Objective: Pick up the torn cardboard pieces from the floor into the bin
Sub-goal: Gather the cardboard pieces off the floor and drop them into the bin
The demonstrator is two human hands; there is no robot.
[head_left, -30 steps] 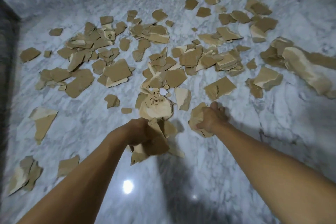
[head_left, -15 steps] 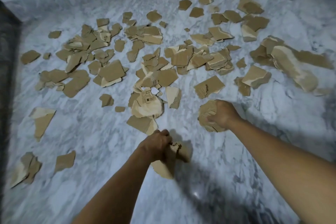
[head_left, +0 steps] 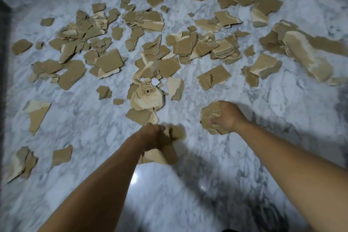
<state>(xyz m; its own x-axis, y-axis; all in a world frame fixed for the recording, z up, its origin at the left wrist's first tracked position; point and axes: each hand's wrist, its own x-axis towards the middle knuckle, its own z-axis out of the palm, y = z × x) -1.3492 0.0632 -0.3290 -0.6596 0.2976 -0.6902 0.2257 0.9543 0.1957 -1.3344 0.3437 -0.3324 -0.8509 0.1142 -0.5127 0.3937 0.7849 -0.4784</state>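
While the left hand (head_left: 153, 137) curls tight round a few blurred cardboard scraps (head_left: 160, 155) that jut out below its fist, the right hand (head_left: 228, 117) clutches a thick wad of torn pieces (head_left: 210, 117), held off to the right of the left fist and slightly farther out. Just beyond the left knuckles lies a brown shard (head_left: 140, 116) with a printed piece (head_left: 146, 98) behind it. Farther out from both grips the rest of the torn cardboard (head_left: 188, 47) lies strewn over the marble floor (head_left: 84, 118), and a stray bit (head_left: 62, 154) sits left of the left forearm.
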